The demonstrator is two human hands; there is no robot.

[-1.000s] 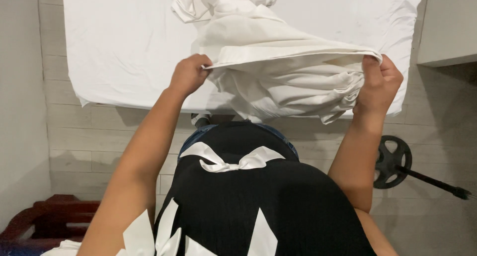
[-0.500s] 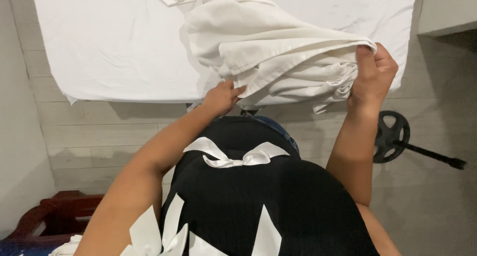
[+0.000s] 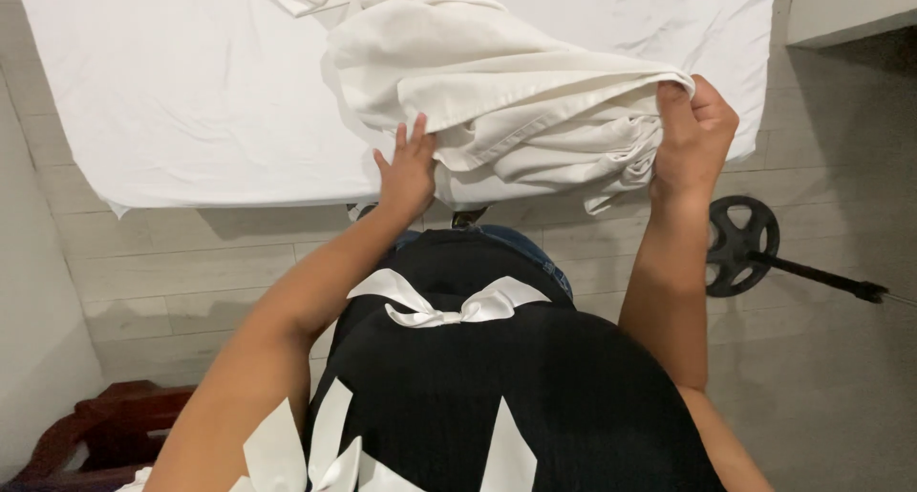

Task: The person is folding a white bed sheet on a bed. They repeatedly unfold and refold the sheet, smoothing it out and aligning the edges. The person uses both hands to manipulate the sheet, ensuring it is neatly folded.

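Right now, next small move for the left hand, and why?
Probably slide the left hand along the white cloth to pinch its near edge. The right hand already grips one corner, while the left lies open under the bundle, whose folds sag over the bed edge.

A bed (image 3: 172,100) covered with a smooth white sheet fills the far part of the scene. A crumpled white cloth (image 3: 497,91) lies bunched on its near right part, spilling over the near edge. Grey floor tiles (image 3: 172,263) lie below.
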